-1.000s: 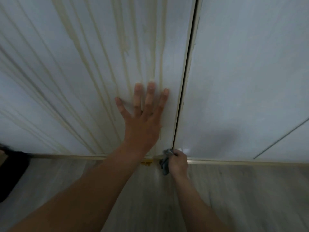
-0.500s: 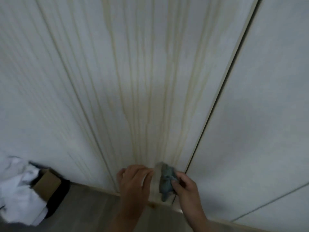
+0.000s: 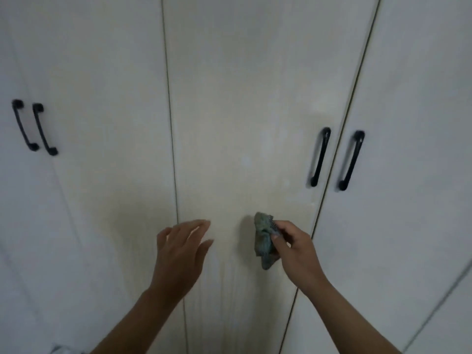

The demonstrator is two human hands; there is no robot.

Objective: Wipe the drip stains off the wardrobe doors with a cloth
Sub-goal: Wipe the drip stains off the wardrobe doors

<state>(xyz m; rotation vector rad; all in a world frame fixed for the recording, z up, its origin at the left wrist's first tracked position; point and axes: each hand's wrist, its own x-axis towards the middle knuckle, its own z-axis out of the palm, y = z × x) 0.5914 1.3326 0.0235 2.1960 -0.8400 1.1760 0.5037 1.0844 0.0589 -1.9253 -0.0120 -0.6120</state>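
**Left hand** (image 3: 182, 251): nearest item, left of centre. Fingers extended and loosely spread, holding nothing. Raised before the centre door; contact with the panel cannot be told.

**Right hand** (image 3: 296, 251): level with the left, well apart from it. Thumb and fingers pinch the cloth at its right edge.

**Cloth** (image 3: 264, 241): grey-green, crumpled into a bunch that hangs below the pinch. Judged light, soft and limp, with no risk of breakage. A fuller palm hold would likely spread it flat for wiping. It casts a shadow close beside itself, so it is near the panel; touching or not is unclear.

**Centre door** (image 3: 242, 111): pale, smooth and upright; judged stiff. It may swing on its hinges under hard pressure.

**Drip stains** (image 3: 224, 290): faint yellowish vertical streaks low on the centre door, below the hands. Blurred; their extent is uncertain.

**Black handle** (image 3: 320, 157): on the centre door's right edge, above the cloth. It would obstruct an upward stroke there.

**Second black handle** (image 3: 352, 160): on the neighbouring right door, just across the door gap.

**Pair of black handles** (image 3: 34, 127): far left, well clear of the work.
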